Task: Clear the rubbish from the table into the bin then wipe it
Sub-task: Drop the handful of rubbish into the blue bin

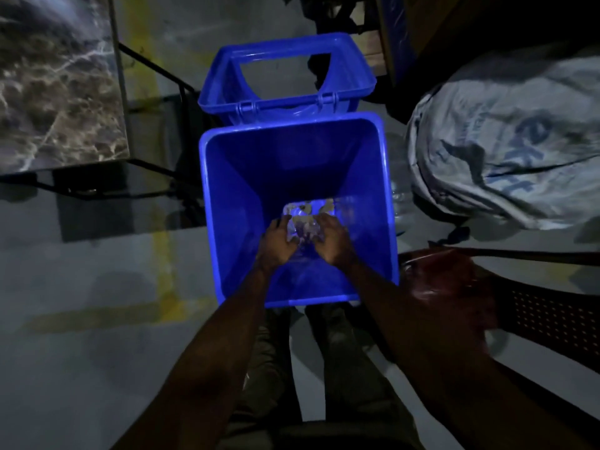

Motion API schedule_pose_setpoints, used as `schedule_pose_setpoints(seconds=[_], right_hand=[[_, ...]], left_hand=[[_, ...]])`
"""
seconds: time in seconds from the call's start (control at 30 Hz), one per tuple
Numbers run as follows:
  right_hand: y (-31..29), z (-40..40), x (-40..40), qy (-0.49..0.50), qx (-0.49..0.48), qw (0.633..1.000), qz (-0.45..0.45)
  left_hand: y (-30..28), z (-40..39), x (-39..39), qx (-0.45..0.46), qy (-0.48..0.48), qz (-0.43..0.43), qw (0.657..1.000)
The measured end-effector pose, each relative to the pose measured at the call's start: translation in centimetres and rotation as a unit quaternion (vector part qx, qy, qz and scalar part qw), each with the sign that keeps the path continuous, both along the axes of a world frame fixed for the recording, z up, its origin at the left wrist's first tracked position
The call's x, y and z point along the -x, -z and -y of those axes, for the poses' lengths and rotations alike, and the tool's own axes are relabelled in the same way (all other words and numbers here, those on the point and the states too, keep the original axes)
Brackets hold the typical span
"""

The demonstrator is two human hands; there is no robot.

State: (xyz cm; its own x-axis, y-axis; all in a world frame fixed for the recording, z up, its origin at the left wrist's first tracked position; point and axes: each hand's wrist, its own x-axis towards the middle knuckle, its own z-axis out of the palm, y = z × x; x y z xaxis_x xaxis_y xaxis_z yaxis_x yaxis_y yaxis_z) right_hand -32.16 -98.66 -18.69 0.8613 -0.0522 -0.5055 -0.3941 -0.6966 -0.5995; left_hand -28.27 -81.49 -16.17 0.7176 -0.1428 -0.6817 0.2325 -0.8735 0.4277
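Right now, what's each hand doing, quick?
Left hand: holding the crumpled rubbish over the bin.
Right hand: holding the same rubbish from the other side.

I see a dim room with a smooth grey floor (81, 368) crossed by worn yellow painted lines (164, 254). At my upper left stands a brown marble-patterned counter (58, 92) on a black metal frame (156, 73). A large grey printed sack (506, 151) slumps at right, above a dark red perforated plastic chair (535, 313).
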Motion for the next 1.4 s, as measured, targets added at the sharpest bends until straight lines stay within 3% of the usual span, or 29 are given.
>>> schedule_pose_setpoints(seconds=[0.33, 0.67, 0.77, 0.9, 1.07, 1.2, 1.4], right_hand=[[-8.7, -0.8, 3.8, -0.23, 0.093, 0.968, 0.036], [-20.4, -12.7, 3.3, -0.286, 0.176, 0.936, 0.109], [-22.5, -18.6, 2.9, -0.292, 0.175, 0.932, 0.125], [-23.6, -27.6, 2.6, -0.31, 0.105, 0.933, 0.147], [-24.6, -39.5, 0.4, -0.392, 0.078, 0.898, 0.185], [-25.0, -45.3, -3.0, -0.438, 0.095, 0.868, 0.211], [-24.8, -51.0, -9.2, -0.442, 0.086, 0.87, 0.2]], left_hand=[[-8.6, -2.9, 2.5, -0.018, 0.116, 0.043, 0.992], [-18.0, -14.9, 5.8, -0.005, 0.108, 0.169, 0.98], [-19.3, -21.3, 7.1, 0.016, 0.077, 0.179, 0.981], [-20.3, -30.6, 7.9, 0.014, 0.017, 0.142, 0.99], [-22.0, -40.9, 7.6, 0.021, -0.071, 0.158, 0.985], [-23.6, -46.3, 6.9, -0.002, -0.13, 0.186, 0.974], [-24.1, -51.3, 3.5, 0.008, -0.149, 0.172, 0.974]])
